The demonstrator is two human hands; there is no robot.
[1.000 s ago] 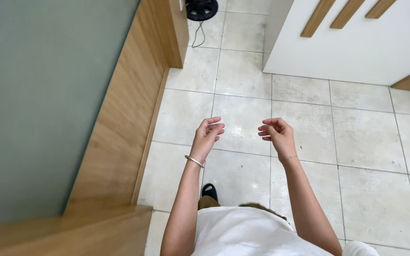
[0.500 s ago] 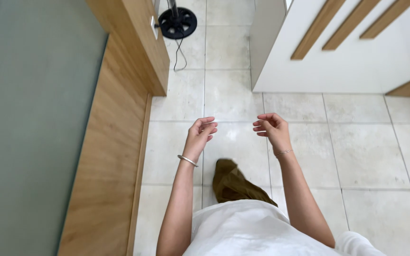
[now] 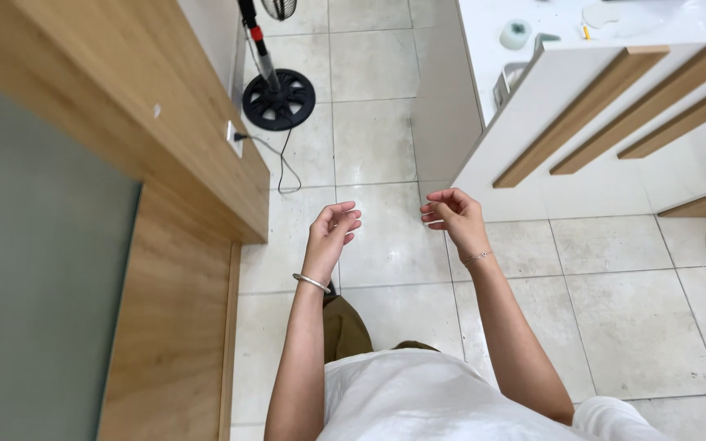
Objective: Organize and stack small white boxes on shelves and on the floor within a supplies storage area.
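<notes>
My left hand [image 3: 332, 230] is raised at waist height over the pale tiled floor [image 3: 386, 139], fingers loosely curled and apart, holding nothing; a silver bangle sits on its wrist. My right hand [image 3: 451, 214] hangs a little to the right, also loosely curled and empty, with a thin bracelet on the wrist. The two hands are a short gap apart and touch nothing. The nearest thing to the right hand is the white cabinet [image 3: 533, 122] with wooden bar handles.
A wooden unit with a grey-green panel [image 3: 165, 163] runs along the left. A standing fan's black round base [image 3: 279, 100] and its cable lie ahead on the floor. On the white counter top sits a small roll of tape [image 3: 516, 33].
The view has moved forward: the fan base and white cabinet are now closer and larger. Both hands keep the same raised, loosely curled pose.
</notes>
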